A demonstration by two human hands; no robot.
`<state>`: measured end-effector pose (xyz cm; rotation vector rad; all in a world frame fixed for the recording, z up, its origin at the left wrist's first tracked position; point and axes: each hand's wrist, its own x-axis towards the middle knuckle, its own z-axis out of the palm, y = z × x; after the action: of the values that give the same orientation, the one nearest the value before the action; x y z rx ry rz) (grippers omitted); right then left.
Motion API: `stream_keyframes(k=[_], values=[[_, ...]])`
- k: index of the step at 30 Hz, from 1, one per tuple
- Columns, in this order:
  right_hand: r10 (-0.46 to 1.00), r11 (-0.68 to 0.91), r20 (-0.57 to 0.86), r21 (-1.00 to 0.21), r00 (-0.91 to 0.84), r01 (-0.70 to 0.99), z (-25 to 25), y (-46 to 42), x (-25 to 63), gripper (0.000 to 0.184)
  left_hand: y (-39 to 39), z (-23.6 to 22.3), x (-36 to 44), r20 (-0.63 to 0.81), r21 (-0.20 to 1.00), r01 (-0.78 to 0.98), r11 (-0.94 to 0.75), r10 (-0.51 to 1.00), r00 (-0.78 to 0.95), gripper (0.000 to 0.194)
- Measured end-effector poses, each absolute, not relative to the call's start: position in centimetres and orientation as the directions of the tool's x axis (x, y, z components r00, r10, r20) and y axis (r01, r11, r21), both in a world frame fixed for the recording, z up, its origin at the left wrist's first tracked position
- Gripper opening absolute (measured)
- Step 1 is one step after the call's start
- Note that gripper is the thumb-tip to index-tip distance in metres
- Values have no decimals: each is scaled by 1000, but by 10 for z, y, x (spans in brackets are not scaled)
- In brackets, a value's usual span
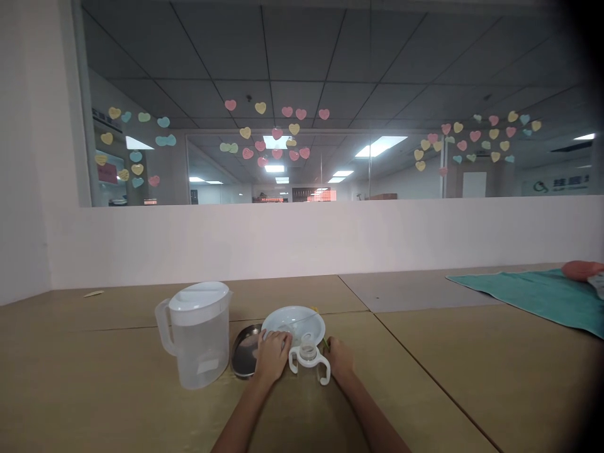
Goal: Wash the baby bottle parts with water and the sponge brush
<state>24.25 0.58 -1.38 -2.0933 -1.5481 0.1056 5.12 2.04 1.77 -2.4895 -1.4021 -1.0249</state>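
My left hand [274, 353] is at the near left rim of a white bowl [309, 318], its fingers curled down; what they grip, if anything, is hidden. A white two-handled holder [323, 363] with a clear screw-neck opening [308, 350] is between my hands, in front of the bowl. My right hand [340, 357] is closed at the right of it, with a thin green piece [326, 344] showing at the fingertips. A small yellow bit [315, 309] peeks over the bowl's far rim. Clear, unclear contents are in the bowl.
A shallow metal dish [246, 352] lies left of the bowl, partly behind my left hand. Farther left stands a translucent lidded pitcher [201, 336]. A teal cloth [533, 296] with an orange-red object [582, 270] lies at the far right. A low wall [302, 242] borders the table.
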Motion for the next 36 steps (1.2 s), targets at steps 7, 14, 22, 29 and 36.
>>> stream_keyframes(k=[7,14,22,29,36], values=[[903,-206,246,-471,352,858,-17,8,244,19,15,19,46,572,240,765,-598,724,387,36],[900,-194,261,-479,350,856,-16,7,244,19,10,19,45,574,267,739,-618,719,393,33],[903,-196,250,-485,350,852,-13,5,243,17,5,20,47,557,297,671,-680,694,457,35],[905,-192,245,-494,348,848,-13,5,244,18,4,19,45,574,275,688,-672,689,443,32],[908,-193,233,-503,347,842,-11,5,244,19,6,14,44,625,206,721,-662,656,423,23]])
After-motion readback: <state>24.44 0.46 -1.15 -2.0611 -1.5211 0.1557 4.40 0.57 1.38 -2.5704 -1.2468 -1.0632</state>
